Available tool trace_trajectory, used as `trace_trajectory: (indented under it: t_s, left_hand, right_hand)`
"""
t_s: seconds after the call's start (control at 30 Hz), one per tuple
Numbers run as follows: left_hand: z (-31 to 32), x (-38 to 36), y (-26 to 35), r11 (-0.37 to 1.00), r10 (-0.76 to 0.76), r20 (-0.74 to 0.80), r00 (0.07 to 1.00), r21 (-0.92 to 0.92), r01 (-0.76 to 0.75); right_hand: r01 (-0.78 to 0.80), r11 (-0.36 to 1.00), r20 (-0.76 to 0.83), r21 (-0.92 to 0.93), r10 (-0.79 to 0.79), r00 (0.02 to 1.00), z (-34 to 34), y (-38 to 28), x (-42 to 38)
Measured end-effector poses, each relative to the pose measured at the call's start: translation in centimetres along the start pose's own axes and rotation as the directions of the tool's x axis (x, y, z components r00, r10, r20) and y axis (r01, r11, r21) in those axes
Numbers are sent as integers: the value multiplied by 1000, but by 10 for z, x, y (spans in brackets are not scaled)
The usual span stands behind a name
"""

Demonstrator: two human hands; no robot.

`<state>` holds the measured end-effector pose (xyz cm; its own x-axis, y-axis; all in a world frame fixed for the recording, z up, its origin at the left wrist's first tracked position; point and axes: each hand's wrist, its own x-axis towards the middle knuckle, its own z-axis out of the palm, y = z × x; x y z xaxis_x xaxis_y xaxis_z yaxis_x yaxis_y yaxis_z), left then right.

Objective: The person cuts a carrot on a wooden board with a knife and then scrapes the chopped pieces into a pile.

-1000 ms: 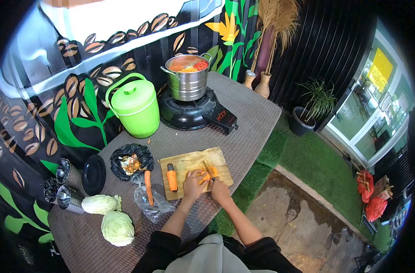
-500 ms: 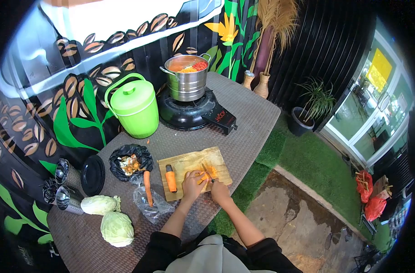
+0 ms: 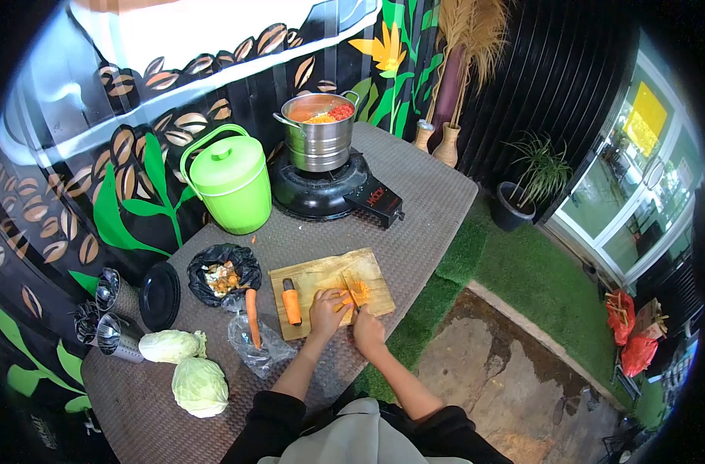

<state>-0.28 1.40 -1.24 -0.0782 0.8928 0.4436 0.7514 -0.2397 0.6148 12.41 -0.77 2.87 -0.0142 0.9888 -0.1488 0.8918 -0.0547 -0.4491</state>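
On a wooden cutting board [image 3: 321, 272], my left hand [image 3: 326, 312] presses its fingers around an orange carrot piece [image 3: 343, 301]. Just to its right, my right hand [image 3: 368, 331] is wrapped round the handle of a knife [image 3: 351, 289], whose blade stands over the carrot. Small chopped carrot bits [image 3: 361, 292] lie beside the blade. On the board's left part rests a peeler-like tool with a dark end [image 3: 288, 284] against a thick carrot piece [image 3: 292, 307]. A long carrot [image 3: 252, 317] lies on a clear plastic bag [image 3: 261, 349] left of the board.
A steel pot [image 3: 318, 139] stands on a black stove [image 3: 310, 191]. Nearby are a green lidded bucket [image 3: 232, 185], a black bag of peelings [image 3: 225, 277], two cabbages [image 3: 200, 387], utensil holders [image 3: 119, 337] and black plates [image 3: 159, 296] on the table [image 3: 151, 406].
My right hand has shifted slightly left and down, nearer my left hand, and the knife has moved with it. My left hand stays on the carrot piece.
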Motion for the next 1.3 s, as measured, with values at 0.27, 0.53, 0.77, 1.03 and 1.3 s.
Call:
trace_trajectory:
  t_s: [0.27,0.53,0.77,1.03,1.3]
  left_hand:
    - [-9,0,8,1000,4,27,1000,9,-4]
    - [-4,0,0,1000,-10,-11,1000,-16,10]
    - [-4,-1,0,1000,-2,-29,1000,-12,2]
    - [-4,0,-1,999,1,1,1000,-53,-1]
    - [-7,1,4,998,-3,-20,1000,-64,2]
  right_hand:
    - [183,977,40,-109,-180,983,-2,8,32]
    - [57,998,22,-6,-57,998,2,3,15]
    - [58,998,109,-4,-57,992,-6,5,12]
    - [113,993,24,-28,-112,993,-9,5,21]
    - [69,997,22,-33,-69,997,6,10,8]
